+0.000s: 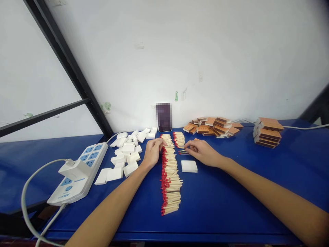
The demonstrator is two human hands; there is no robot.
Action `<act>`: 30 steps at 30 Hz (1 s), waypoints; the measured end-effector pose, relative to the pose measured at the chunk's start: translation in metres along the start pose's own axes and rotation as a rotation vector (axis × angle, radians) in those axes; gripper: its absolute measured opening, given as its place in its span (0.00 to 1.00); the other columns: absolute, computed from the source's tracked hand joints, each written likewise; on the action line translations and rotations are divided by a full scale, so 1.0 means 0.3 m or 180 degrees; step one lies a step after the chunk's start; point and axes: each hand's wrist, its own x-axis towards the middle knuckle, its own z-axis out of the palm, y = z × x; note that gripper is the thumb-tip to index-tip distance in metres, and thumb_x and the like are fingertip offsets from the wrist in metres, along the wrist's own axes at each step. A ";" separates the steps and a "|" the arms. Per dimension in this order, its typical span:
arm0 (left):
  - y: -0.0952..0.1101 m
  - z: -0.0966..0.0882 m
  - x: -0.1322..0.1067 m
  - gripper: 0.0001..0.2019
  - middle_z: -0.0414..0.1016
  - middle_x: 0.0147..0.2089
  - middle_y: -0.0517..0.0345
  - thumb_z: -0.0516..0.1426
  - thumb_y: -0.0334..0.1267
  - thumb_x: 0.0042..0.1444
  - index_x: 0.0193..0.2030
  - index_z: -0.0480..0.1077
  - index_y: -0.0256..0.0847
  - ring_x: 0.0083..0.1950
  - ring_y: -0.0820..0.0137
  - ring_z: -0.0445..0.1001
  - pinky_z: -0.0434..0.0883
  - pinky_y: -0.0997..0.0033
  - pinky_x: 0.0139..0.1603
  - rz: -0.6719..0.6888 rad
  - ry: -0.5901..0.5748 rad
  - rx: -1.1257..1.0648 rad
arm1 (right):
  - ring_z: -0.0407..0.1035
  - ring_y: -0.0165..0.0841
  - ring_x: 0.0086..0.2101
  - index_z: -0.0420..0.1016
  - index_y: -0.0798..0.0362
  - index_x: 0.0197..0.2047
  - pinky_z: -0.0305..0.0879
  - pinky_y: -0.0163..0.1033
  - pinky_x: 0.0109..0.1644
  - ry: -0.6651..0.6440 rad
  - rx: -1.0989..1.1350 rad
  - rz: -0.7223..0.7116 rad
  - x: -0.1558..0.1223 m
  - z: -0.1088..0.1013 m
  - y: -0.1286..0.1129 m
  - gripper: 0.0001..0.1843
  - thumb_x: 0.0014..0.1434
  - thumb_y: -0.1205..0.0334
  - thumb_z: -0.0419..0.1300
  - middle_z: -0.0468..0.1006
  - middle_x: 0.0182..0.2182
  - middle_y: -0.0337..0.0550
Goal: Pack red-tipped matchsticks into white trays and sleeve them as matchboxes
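Observation:
A long row of red-headed matches (171, 171) runs down the middle of the blue table, heads to the left. My left hand (153, 151) rests at the far part of this row, fingers bent together over the heads; what they pinch is hidden. A shorter group of matches (179, 139) lies to its right. Just below that group, my right hand (202, 151) has its thumb and fingers closed at the ends of a few loose matches (183, 153). A white matchbox tray (189, 166) lies nearer to me, below the right hand. An orange edge shows behind the right fingers.
White matchbox trays (128, 148) lie scattered at left, beside a power strip (79, 173) with a plugged-in charger (74, 169). Orange matchbox sleeves (216, 127) are heaped at the back right; more stand in a stack (268, 132). A phone (164, 117) leans on the wall.

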 end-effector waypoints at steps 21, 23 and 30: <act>-0.007 0.006 0.000 0.19 0.55 0.18 0.64 0.48 0.43 0.60 0.25 0.71 0.35 0.22 0.75 0.55 0.53 0.71 0.27 0.0046 -0.0010 -0.0024 | 0.67 0.33 0.29 0.80 0.50 0.42 0.57 0.36 0.35 0.0018 -0.0022 0.0300 0.019 0.010 0.000 0.14 0.64 0.58 0.53 0.77 0.26 0.40; -0.007 0.006 0.000 0.19 0.54 0.18 0.64 0.48 0.43 0.60 0.25 0.71 0.35 0.22 0.75 0.55 0.53 0.71 0.27 0.0028 -0.0014 -0.0028 | 0.66 0.32 0.28 0.80 0.50 0.40 0.56 0.37 0.35 -0.0019 -0.0054 0.0288 0.023 0.012 0.001 0.13 0.64 0.57 0.54 0.76 0.24 0.38; 0.002 0.003 -0.002 0.18 0.55 0.18 0.64 0.48 0.42 0.59 0.25 0.71 0.35 0.22 0.75 0.55 0.53 0.72 0.27 -0.0009 -0.0028 -0.0007 | 0.66 0.33 0.29 0.79 0.51 0.39 0.57 0.37 0.36 -0.0104 -0.0073 0.0312 0.025 0.010 0.006 0.14 0.63 0.57 0.53 0.75 0.24 0.38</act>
